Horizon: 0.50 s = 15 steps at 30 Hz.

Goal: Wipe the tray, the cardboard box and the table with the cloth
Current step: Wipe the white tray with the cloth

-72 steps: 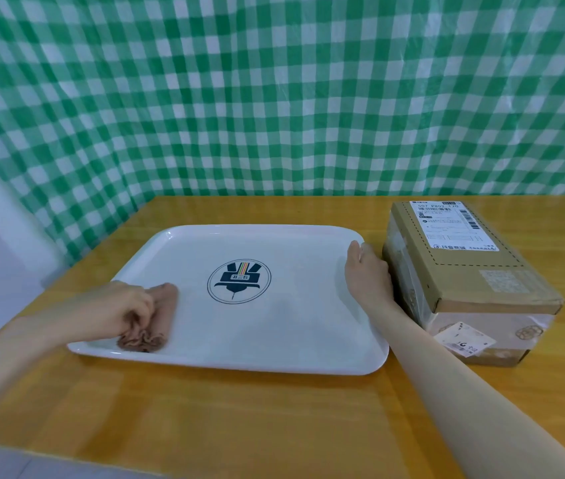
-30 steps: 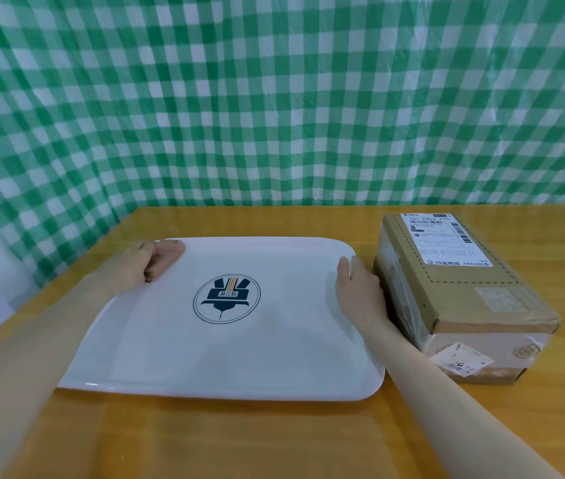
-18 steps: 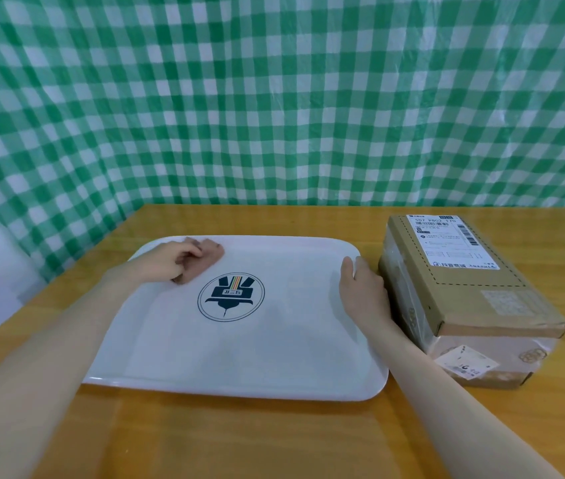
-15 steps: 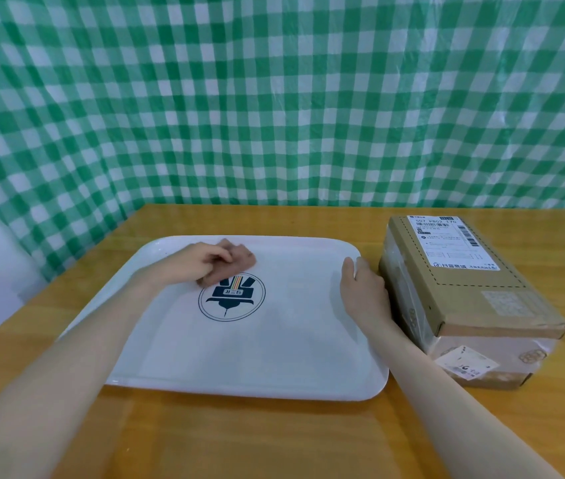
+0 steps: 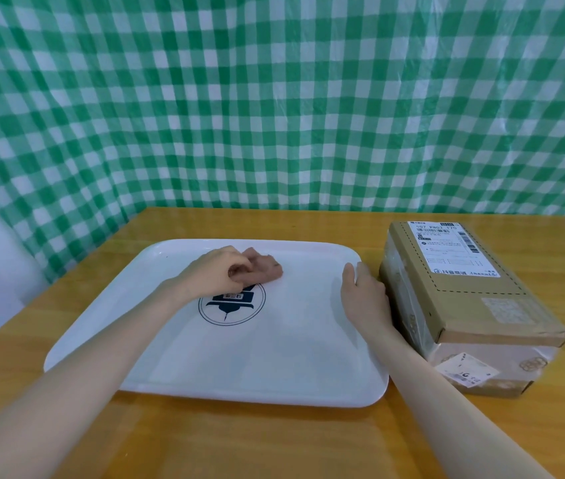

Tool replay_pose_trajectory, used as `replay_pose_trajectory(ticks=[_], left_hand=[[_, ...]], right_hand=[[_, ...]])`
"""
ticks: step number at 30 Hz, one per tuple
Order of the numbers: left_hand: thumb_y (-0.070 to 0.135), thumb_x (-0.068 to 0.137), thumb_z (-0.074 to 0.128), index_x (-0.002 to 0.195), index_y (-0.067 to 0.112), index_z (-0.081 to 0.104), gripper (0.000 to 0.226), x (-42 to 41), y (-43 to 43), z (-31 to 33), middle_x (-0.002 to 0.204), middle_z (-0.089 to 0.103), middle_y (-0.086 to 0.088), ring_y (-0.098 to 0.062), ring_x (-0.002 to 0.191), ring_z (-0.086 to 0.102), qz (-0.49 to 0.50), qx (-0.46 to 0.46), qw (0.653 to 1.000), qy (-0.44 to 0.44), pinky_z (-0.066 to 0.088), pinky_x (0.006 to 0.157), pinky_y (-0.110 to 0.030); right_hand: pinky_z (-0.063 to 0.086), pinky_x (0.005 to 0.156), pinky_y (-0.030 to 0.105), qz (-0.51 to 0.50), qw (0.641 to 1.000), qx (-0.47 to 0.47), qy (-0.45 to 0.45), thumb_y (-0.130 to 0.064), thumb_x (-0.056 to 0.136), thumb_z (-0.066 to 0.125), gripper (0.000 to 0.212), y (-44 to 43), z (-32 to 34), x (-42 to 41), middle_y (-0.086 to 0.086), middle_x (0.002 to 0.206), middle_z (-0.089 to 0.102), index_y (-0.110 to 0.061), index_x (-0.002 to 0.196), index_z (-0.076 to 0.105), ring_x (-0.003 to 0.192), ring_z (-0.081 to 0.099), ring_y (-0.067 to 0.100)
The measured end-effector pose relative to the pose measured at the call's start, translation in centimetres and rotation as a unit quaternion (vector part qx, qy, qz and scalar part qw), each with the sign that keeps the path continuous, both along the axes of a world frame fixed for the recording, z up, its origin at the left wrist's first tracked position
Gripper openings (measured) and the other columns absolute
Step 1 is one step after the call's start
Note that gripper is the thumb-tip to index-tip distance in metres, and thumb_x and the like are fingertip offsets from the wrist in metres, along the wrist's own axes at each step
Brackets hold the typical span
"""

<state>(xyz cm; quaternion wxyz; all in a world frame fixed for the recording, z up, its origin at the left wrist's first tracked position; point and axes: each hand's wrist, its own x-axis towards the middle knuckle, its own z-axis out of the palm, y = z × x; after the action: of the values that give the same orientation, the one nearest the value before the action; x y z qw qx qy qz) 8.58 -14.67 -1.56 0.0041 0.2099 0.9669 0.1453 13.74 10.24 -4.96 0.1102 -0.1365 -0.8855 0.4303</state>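
Head view, looking forward and down: a white tray lies flat on the wooden tabletop, its long axis running left to right, with a dark round emblem printed near its middle. The left hand reaches in from the lower left, knuckles up, its fingers curled and clamped on a bunched pinkish-brown cloth pressed to the tray just beyond the emblem (part of the emblem is covered). The right hand rests palm-down on the tray's right rim, fingers together and laid flat, gripping nothing. Just beside it, a cardboard box sits with its long axis running away from the viewer, shipping label at the far end.
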Motion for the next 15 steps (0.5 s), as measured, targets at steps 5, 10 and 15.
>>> replay_pose_trajectory(ticks=[5, 10, 15], left_hand=[[0.010, 0.082, 0.055, 0.074, 0.021, 0.066, 0.018, -0.8, -2.2, 2.6, 0.070, 0.065, 0.020, -0.006, 0.073, 0.062, 0.074, 0.058, 0.995, -0.027, 0.043, 0.060, -0.025], [0.014, 0.086, 0.060, 0.084, 0.002, 0.069, 0.015, -1.9, -8.1, 5.2, 0.090, 0.067, -0.014, -0.024, 0.081, 0.058, 0.209, 0.127, 0.969, -0.016, 0.040, 0.063, -0.027], [0.017, 0.090, 0.054, 0.078, -0.002, 0.060, 0.023, -2.4, -11.7, 5.8, 0.073, 0.057, -0.016, -0.032, 0.070, 0.055, 0.327, 0.057, 0.937, 0.109, 0.035, 0.052, -0.032]], right_hand=[[0.040, 0.091, 0.040, 0.001, 1.000, -0.009, 0.002, -0.041, 0.099, 0.025, 0.049, 0.0, -0.1, 0.0, 0.017, 0.122, 0.055, -0.004, 0.123, 0.045, 0.110, 0.051, 0.035], [0.041, 0.094, 0.041, 0.002, 1.000, -0.008, 0.000, -0.041, 0.099, 0.024, 0.049, 0.0, -0.1, 0.0, 0.016, 0.125, 0.054, -0.006, 0.127, 0.045, 0.112, 0.051, 0.034], [0.040, 0.092, 0.040, -0.002, 1.000, -0.002, -0.003, -0.041, 0.099, 0.024, 0.049, 0.0, -0.1, -0.2, 0.016, 0.125, 0.053, -0.005, 0.127, 0.044, 0.112, 0.050, 0.035]])
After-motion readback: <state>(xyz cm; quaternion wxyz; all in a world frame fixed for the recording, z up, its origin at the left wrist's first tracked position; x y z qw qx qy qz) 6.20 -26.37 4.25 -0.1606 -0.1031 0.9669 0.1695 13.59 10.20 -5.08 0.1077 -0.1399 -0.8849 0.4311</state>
